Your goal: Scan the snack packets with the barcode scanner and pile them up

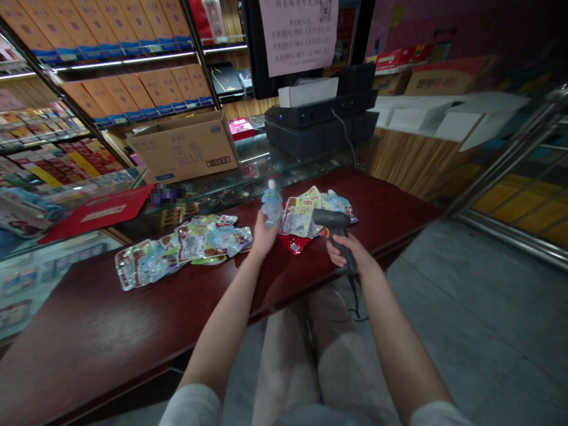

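Observation:
My left hand [264,235] is closed round a pale blue snack packet [271,205], held upright above the dark red counter [133,319]. My right hand [345,251] grips the handle of a black barcode scanner [333,226], whose head points left toward the packet. Just behind both hands lies a pile of snack packets [306,216] in yellow, red and blue. A second spread of packets [181,248] lies on the counter to the left of my left hand.
A cardboard box [186,148] sits on the glass display case behind the counter, a red folder [97,213] to its left. A black printer or till [319,118] stands at the back. Shelves of boxed goods fill the left wall. The scanner's cable hangs by my knees.

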{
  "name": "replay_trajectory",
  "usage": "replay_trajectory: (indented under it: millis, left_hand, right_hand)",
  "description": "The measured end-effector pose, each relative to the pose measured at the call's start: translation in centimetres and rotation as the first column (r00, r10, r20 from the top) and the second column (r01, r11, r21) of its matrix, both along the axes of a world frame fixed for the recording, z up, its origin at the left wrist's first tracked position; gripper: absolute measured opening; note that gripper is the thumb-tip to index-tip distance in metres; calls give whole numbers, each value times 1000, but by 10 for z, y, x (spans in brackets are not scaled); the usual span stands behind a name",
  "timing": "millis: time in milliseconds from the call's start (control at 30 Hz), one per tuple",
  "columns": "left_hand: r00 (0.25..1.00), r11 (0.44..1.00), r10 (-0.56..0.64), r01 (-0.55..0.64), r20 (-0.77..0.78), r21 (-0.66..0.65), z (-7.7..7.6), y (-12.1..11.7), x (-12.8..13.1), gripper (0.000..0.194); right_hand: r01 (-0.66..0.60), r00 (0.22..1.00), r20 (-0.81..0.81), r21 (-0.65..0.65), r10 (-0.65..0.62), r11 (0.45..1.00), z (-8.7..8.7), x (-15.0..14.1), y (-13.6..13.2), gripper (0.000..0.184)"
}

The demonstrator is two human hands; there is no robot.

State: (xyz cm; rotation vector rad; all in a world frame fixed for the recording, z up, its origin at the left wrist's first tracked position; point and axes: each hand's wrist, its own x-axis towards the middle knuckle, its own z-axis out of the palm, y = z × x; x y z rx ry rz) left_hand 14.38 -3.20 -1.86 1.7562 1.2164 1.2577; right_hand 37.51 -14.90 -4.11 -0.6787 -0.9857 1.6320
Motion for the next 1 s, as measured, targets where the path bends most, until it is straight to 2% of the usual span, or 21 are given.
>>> replay_trajectory:
  millis: [167,333,400,500,600,667,767,833,900,1000]
  left_hand:
    - [998,999,43,-43,-50,-11,6,1,-8,44]
    - [932,972,224,-236,-284,-6,28,1,-37,41]
    - [881,952,288,-305,-377,15,37,3,-52,41]
    - [810,930,305,-367,-501,-27,45,8,-74,40]
    - [715,875,303,-471,-630,-114,48,9,-92,36]
    - [656,834,310,-535,-689,-134,49,7,-98,46]
    - [526,765,459,-644,-716,18,49,1,-99,74]
    - [433,727,561,-665,-706,170,48,-4,-94,81]
    - [422,772,550,-586,-720,246,45,-7,-86,74]
    - [455,910,380,-338,-806,239,40,-9,-73,58]
  right_hand:
    - [18,1000,3,-9,-18,1000,0,0,-1,39]
    - [28,1000,3,-6,-28,1000,1,-2,-1,39]
    - [33,999,3,-2,-33,999,2,-2,-1,38]
    - [38,999,-4,-1,-38,999,2,-3,-2,38]
    - [42,999,-16,1,-42,999,1,-2,-1,39]
    - [41,999,-21,3,-41,999,0,-2,-1,38]
    - [33,999,-23,7,-33,999,-2,-1,-1,38]
    - [31,999,-28,8,-31,999,-2,0,0,38]
    - [32,999,-31,11,-32,999,-2,-1,-1,38]
    - [31,999,-25,14,-30,999,0,-2,-1,39]
